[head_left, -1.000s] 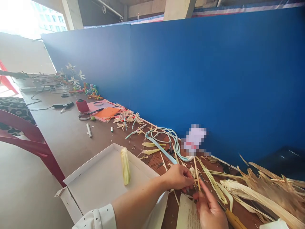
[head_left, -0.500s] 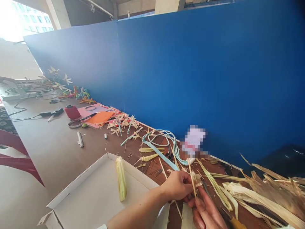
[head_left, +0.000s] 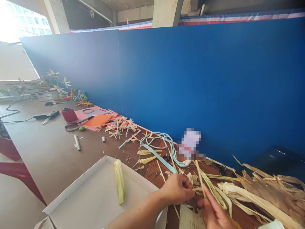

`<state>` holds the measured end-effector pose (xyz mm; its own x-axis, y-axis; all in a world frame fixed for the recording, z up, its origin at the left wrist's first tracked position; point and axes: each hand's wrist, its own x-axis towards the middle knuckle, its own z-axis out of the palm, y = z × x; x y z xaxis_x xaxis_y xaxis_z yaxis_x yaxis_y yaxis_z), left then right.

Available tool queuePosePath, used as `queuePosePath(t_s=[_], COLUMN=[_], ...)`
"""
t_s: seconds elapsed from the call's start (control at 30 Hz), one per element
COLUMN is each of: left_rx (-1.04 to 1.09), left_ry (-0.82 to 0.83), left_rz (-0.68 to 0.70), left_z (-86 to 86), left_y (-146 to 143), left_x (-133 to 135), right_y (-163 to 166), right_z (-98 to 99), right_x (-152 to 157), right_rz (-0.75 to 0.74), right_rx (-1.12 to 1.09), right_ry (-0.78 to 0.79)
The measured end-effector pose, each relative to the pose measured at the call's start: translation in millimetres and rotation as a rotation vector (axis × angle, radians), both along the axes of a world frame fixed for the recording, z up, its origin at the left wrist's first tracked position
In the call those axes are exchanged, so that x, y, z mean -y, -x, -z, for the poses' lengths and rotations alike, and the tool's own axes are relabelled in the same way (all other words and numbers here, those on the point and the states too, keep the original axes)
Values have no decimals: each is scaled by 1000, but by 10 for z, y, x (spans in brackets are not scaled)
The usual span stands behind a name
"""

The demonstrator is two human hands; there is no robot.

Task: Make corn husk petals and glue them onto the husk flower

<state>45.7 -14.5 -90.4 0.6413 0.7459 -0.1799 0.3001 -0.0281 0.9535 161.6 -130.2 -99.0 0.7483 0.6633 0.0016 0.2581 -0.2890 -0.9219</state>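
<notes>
No legible text or labels anywhere

I log hard daylight from the window at upper left, blown out to white; the table is evenly lit, with soft shadows. Wide-angle stretch bends the edges, and the right hand shows slight motion blur.

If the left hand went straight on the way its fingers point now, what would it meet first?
The left hand, pinching a husk strip, points right. First it would probably meet the thin stick held by the right hand, though depth is unclear.
</notes>
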Motion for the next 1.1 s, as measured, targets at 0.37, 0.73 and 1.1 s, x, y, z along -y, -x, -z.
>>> queuePosePath(t_s=[0.37, 0.73, 1.1], left_rx=[176, 94, -24], left_ry=[144, 9, -135], left_rz=[11, 16, 51], left_z=[-193, -198, -108], left_y=[30, 73, 62], left_x=[-10, -48, -77], right_y=[392, 305, 195], right_z=[-353, -189, -43], right_x=[57, 0, -35], right_rz=[-264, -283, -270], right_rx=[-583, -498, -325], right_ry=[-208, -225, -183])
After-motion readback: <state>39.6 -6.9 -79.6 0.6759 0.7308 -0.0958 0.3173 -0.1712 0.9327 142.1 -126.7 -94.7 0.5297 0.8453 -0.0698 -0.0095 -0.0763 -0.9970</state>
